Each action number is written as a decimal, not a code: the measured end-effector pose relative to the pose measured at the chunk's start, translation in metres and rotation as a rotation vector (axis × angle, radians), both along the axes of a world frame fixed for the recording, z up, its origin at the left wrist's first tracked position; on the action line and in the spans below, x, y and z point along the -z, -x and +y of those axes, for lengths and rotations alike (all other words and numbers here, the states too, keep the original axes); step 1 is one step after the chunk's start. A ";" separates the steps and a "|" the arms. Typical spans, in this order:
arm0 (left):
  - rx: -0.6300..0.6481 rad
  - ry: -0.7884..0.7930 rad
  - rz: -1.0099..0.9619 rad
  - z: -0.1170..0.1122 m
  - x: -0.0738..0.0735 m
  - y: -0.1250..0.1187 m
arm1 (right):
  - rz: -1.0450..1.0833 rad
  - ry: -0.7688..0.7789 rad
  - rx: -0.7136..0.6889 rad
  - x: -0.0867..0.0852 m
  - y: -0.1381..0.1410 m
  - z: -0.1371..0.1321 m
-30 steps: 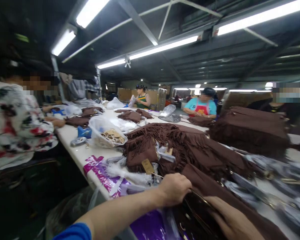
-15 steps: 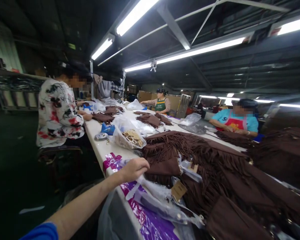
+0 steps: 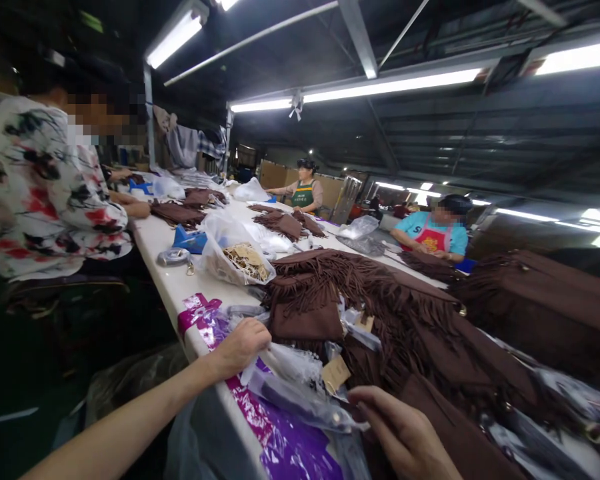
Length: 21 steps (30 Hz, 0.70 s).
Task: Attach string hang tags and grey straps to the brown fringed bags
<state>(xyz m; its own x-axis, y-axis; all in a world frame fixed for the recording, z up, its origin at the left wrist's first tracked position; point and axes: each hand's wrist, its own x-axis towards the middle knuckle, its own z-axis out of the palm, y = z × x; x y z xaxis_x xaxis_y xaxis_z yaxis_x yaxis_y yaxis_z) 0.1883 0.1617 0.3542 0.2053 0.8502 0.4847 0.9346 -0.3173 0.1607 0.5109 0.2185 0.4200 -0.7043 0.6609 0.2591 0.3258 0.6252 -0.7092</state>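
My left hand (image 3: 243, 343) is closed at the table's edge, its fingers curled over crinkled clear plastic. That plastic (image 3: 300, 363) trails right from the fingers, beside a long plastic-wrapped dark piece (image 3: 297, 400) that looks like a strap. My right hand (image 3: 405, 430) has come in at the lower right, thumb and index finger apart, close to the end of the wrapped piece and a tan cardboard tag (image 3: 336, 373). Just beyond lies a brown fringed bag (image 3: 305, 320), with more brown fringed pieces (image 3: 390, 293) heaped to the right.
A clear bag of tan tags (image 3: 245, 260), a tape roll (image 3: 174, 257) and a blue tape dispenser (image 3: 190, 239) stand on the white table (image 3: 155, 250). Purple tape (image 3: 290, 447) covers its near edge. Co-workers sit left, far and right.
The view has shifted, so the scene sits further left. My right hand has entered from the lower right beside the wrapped piece. My left hand stays closed at the plastic.
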 end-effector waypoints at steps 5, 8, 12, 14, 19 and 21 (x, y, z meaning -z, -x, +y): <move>0.029 -0.051 -0.048 -0.001 0.004 0.002 | 0.035 -0.114 0.122 0.008 0.047 0.023; 0.031 -0.068 -0.068 0.000 0.005 0.001 | -0.086 -0.251 0.047 0.005 0.066 0.031; 0.030 -0.062 -0.072 0.000 0.005 0.001 | -0.289 -0.421 0.028 0.001 0.080 0.027; 0.013 -0.046 -0.054 0.000 0.005 0.002 | -0.346 -0.518 0.054 -0.001 0.080 0.025; -0.034 0.009 -0.012 0.002 0.006 0.003 | -0.295 -0.536 0.449 -0.015 0.035 0.044; -0.036 0.002 -0.017 0.002 0.007 0.003 | -0.185 -0.416 0.662 -0.024 -0.001 0.055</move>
<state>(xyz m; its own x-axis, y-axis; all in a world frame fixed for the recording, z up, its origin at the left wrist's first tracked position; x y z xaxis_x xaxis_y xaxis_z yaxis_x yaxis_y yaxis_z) 0.1849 0.1639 0.3470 0.1667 0.8579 0.4861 0.9426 -0.2834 0.1769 0.5121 0.2734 0.4437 -0.2559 0.8312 0.4936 0.8110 0.4625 -0.3583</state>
